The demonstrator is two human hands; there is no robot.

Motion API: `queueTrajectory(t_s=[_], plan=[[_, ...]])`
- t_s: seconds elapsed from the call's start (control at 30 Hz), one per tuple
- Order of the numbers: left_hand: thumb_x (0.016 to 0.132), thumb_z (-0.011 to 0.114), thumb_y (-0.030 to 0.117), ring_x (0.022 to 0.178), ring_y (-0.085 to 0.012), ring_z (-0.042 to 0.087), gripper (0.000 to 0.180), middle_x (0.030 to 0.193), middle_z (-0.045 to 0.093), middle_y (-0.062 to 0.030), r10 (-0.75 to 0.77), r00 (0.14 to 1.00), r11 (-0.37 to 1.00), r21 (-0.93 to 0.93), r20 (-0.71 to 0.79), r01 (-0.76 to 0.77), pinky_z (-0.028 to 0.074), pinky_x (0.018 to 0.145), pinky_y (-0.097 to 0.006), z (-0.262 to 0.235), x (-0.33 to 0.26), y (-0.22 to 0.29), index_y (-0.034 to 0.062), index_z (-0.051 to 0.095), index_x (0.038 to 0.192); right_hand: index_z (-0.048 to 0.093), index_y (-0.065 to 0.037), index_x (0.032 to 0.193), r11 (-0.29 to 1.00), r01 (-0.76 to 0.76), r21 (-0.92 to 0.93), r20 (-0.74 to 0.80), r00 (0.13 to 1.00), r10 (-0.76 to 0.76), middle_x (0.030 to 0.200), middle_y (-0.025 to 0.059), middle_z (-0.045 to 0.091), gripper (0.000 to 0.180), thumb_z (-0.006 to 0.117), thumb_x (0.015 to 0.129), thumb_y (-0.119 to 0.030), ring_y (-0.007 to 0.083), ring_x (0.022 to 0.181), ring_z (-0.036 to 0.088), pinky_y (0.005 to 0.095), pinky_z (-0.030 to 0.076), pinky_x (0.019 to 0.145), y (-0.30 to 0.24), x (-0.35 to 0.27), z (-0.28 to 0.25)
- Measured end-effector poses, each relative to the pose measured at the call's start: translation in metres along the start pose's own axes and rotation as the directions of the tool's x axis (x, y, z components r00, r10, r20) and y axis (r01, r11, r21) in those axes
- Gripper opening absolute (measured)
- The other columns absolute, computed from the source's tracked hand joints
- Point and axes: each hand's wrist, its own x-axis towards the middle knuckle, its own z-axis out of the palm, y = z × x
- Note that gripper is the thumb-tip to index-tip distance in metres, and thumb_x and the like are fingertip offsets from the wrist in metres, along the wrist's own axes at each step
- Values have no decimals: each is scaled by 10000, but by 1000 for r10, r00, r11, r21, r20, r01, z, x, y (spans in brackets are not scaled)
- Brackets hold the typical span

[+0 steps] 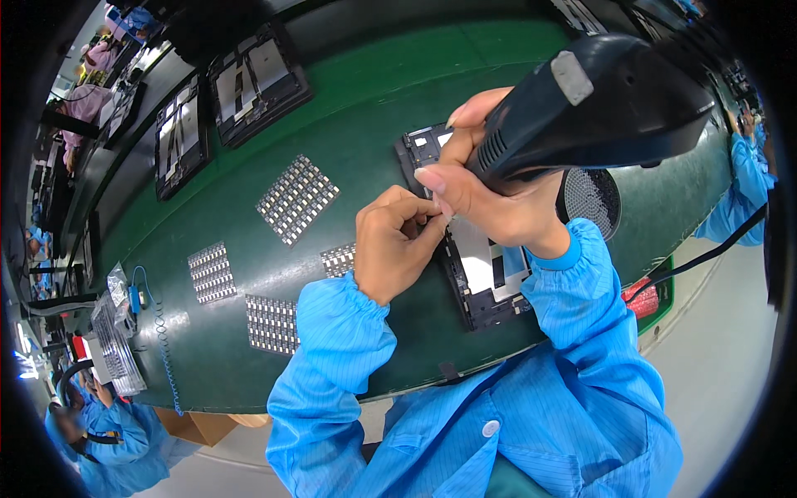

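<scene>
My right hand wraps its thumb and fingers around the narrow, slotted end of a bulky dark plastic hand-held tool, whose exact kind I cannot tell. The tool covers part of the palm and fingers. Close against the right thumb, my left hand is closed in a pinch. Whatever lies between its fingertips is too small or hidden to make out. Both hands are over a black device housing with silver and white inner panels, partly covered by them. By the left wrist lies a sheet of small parts.
More part sheets lie on the green table. Black housings stand along the far left. A round dark tray of tiny pieces sits right. A coiled blue cord hangs left. People work nearby.
</scene>
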Motion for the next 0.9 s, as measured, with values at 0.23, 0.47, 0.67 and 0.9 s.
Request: queueTrajectory(t_s=[0.23,0.47,0.67,0.9], plan=[[716,729,41,541,-98,530,129,671,587,-45,-6,1000,1000,2,15,6,423,491,-232,-18,7,-9,-7,670,820,402,28,1080,1000,-6,2,-18,1000,6,607,81,572,419,658,755,94,109,524,571,221,464,487,-1,1,0],[801,667,49,584,-71,578,128,717,652,-58,-348,918,912,-161,188,378,458,509,-192,-21,22,-9,-62,632,856,470,52,1033,984,-147,97,-55,987,153,598,73,590,368,678,733,93,94,511,573,202,439,460,8,9,10],[773,689,63,573,-66,584,117,679,653,-58,-327,935,933,-108,141,343,464,508,-212,-16,21,-13,-46,649,787,481,58,1013,987,-149,54,-54,987,152,590,61,588,357,683,721,97,90,499,569,206,440,464,16,7,12],[753,681,62,569,-72,588,90,677,661,-61,-320,941,940,-87,109,330,471,522,-221,-15,21,-16,-25,662,767,469,53,1013,979,-199,47,-30,979,200,590,66,585,359,682,727,93,97,499,567,217,442,465,19,6,13]])
